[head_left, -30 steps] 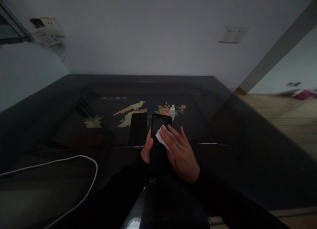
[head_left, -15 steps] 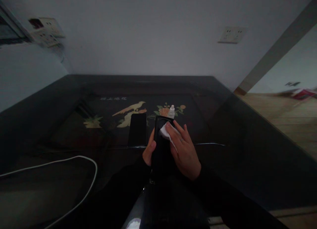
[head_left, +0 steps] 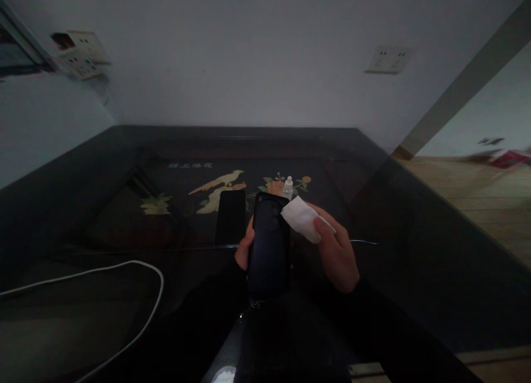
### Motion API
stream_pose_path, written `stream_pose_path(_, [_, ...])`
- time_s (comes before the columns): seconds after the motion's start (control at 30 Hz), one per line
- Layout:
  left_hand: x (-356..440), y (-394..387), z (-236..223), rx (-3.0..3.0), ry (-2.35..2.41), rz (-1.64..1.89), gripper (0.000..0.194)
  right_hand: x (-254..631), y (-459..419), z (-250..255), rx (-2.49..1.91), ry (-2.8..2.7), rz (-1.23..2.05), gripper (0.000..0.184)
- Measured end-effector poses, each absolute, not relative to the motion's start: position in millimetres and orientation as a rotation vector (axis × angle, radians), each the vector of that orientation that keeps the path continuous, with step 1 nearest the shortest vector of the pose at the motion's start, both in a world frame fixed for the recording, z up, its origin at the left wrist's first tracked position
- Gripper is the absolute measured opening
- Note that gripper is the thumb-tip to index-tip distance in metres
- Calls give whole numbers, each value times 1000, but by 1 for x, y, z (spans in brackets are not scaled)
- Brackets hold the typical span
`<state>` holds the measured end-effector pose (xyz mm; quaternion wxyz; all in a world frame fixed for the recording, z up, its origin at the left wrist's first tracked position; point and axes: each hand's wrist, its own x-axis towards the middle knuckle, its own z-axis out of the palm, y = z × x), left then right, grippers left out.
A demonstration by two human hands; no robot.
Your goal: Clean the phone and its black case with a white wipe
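My left hand (head_left: 244, 250) grips a black phone case (head_left: 269, 256) by its left edge, holding it tilted up above the table. The case has a raised rim and a faint rounded shape near its top. In my right hand (head_left: 341, 256) a folded white tissue (head_left: 302, 218) is pinched between thumb and fingers. The tissue's left corner is close to the case's upper right edge; whether they touch I cannot tell. A dark phone (head_left: 230, 217) lies flat on the table left of the case. Behind the case stands a small clear bottle (head_left: 287, 187), its lower part hidden.
The glossy black table (head_left: 124, 145) bears a bird-and-flower picture and meets the wall at the back. A white cable (head_left: 160, 283) curves over its left side. Wall sockets (head_left: 388, 59) are at the back right, with more at the left. Wooden floor (head_left: 464, 189) shows on the right.
My right hand has drawn the tissue off the case's upper face to the right, and more of the tissue shows. The case has turned slightly, its face now uncovered. My left hand keeps its hold.
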<state>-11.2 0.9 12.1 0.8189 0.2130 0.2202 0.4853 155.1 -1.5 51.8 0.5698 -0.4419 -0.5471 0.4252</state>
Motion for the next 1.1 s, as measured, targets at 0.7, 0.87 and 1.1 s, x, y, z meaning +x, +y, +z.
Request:
stream_pose_path(0.7, [-16, 3, 17, 310, 328, 765, 100, 167, 16, 49, -1102, -780, 1204, 27])
stream_pose_path(0.87, [-11, 1, 19, 332, 299, 688, 101, 173, 8, 59, -1110, -1414, 576, 23])
stream_pose_path(1.1, [-11, -6, 17, 366, 345, 653, 75, 174, 5, 55, -1007, -1731, 370, 37])
